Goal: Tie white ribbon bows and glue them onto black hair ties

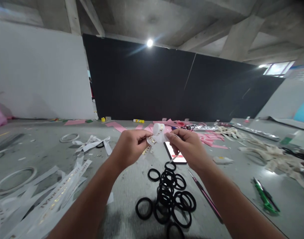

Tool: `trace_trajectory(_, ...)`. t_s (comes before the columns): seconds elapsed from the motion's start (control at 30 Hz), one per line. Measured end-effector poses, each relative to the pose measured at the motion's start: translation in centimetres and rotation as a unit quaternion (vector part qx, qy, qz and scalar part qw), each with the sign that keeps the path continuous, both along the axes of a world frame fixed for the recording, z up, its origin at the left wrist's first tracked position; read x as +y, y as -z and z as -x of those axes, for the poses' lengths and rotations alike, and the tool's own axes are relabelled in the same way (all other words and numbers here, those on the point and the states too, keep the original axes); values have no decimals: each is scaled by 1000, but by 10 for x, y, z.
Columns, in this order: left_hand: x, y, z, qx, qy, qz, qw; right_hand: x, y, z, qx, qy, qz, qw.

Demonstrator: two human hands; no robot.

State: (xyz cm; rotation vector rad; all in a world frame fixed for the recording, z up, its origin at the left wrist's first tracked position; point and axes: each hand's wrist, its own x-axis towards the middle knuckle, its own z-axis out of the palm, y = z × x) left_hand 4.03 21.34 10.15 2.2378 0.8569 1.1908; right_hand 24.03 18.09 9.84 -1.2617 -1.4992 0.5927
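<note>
We were, as we judged, at the step of shaping the white ribbon [159,130] with gold print into a loop. It was above the table [127,189], between our hands: the left hand [129,144] pinched one side and the right hand [188,146] the other, so each grip was clenched on it. The black rings [166,191] lay heaped below. The next move, in our opinion, called for even thumb pressure, so that the loop would not come loose.
</note>
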Motion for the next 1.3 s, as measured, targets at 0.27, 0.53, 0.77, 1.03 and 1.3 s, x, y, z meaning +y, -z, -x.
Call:
trace_trajectory(0.27, -4, -1, -4, 107, -19, -161, 981, -9, 1, 10, 68, -61, -8, 996)
trace_trajectory(0.53, -7, -4, -8, 103, -32, -139, 984, -16, -2, 19, -139, -37, -131, 981)
trace_trajectory(0.77, -8, -1, -12, 46, -74, -41, 995, -11, 3, 18, -159, -14, -120, 980)
trace_trajectory(1.03, -5, 4, -11, -42, -14, -28, 999, -7, 6, 12, -66, -50, -44, 996)
trace_trajectory(1.3, -3, 3, -9, 18, -15, -116, 993, -4, 11, 17, 124, -114, 72, 983)
